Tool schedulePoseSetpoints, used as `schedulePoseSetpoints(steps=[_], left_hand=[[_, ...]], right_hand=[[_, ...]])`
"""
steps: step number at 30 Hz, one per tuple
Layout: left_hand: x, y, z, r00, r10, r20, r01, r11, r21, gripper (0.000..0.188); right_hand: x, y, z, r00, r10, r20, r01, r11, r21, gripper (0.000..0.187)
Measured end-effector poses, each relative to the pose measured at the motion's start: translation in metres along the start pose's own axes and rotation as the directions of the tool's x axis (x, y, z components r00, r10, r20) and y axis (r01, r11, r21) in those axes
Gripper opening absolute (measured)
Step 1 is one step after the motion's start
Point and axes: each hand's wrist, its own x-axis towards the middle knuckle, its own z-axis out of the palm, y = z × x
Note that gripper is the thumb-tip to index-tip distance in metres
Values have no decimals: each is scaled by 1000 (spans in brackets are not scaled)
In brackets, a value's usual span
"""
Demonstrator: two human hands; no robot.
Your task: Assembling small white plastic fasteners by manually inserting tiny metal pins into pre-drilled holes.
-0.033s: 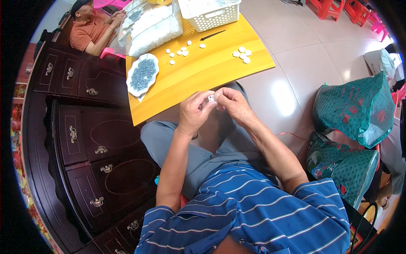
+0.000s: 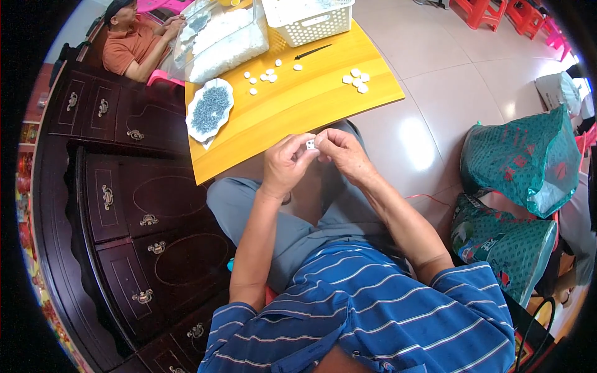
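Just past the near edge of the yellow wooden table (image 2: 273,121), a small white piece with dark openings (image 2: 310,144) is pinched in my fingertips. My left hand (image 2: 285,166) is closed on its left side. From the right, the thumb and fingers of my right hand (image 2: 346,156) close on the same piece and cover part of it. On the table's left side, a white scalloped dish (image 2: 193,128) holds a heap of small blue-grey metal pieces (image 2: 211,109), too fine to tell apart. Small round white pieces lie in two groups, one near the middle (image 2: 268,78) and another at the right (image 2: 356,81).
A clear bin of white pieces (image 2: 231,57) and a white perforated basket (image 2: 317,30) stand at the table's far side. A thin black pointed tool (image 2: 313,52) lies nearby. Dark drawers (image 2: 124,186) line the left; green sacks (image 2: 516,161) stand right. Another person (image 2: 127,46) sits far left.
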Motion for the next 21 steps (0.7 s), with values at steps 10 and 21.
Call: schedulePoseSetpoints(steps=[10, 21], left_hand=[[5, -10, -12, 993, -54, 108, 59, 997, -48, 29], [5, -5, -15, 992, -108, 72, 114, 989, -99, 24]], right_hand=[[-2, -3, 1, 998, 60, -16, -60, 998, -23, 18], [-2, -8, 7, 998, 46, -44, -48, 998, -31, 18]])
